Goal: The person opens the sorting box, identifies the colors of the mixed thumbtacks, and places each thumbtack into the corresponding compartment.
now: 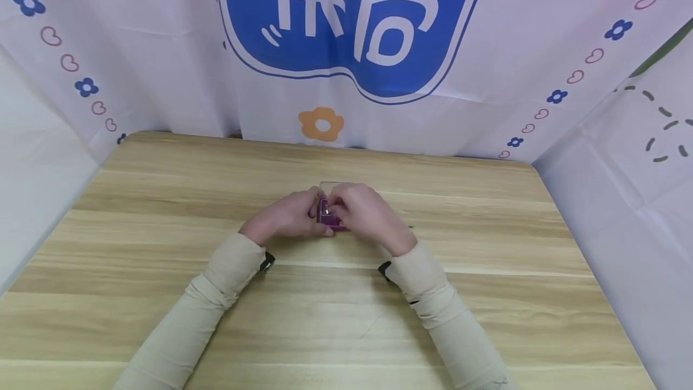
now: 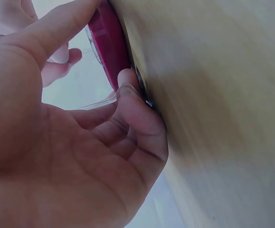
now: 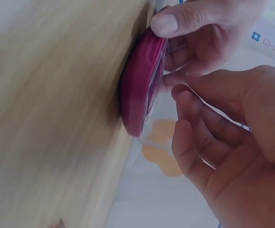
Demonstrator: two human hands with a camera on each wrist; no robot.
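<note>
A small magenta case [image 1: 331, 220] with a clear raised lid [image 1: 337, 184] lies on the wooden table. My left hand [image 1: 289, 214] grips it from the left, thumb along the near edge and curled fingers at the far side; the left wrist view shows the magenta side [image 2: 111, 47] between them. My right hand [image 1: 368, 212] is over the case with its fingers curled and the thumb close to the index fingertip. A shiny small part shows in the case near those fingertips. Whether they pinch anything is hidden. In the right wrist view the case [image 3: 140, 85] stands just beyond the right fingers.
The wooden table [image 1: 325, 318] reaches back to a white printed cloth [image 1: 178, 65] with a blue sign. A tiny dark-green tip [image 1: 410, 227] shows on the table right of my right hand. Dark straps [image 1: 267, 262] sit at both wrists.
</note>
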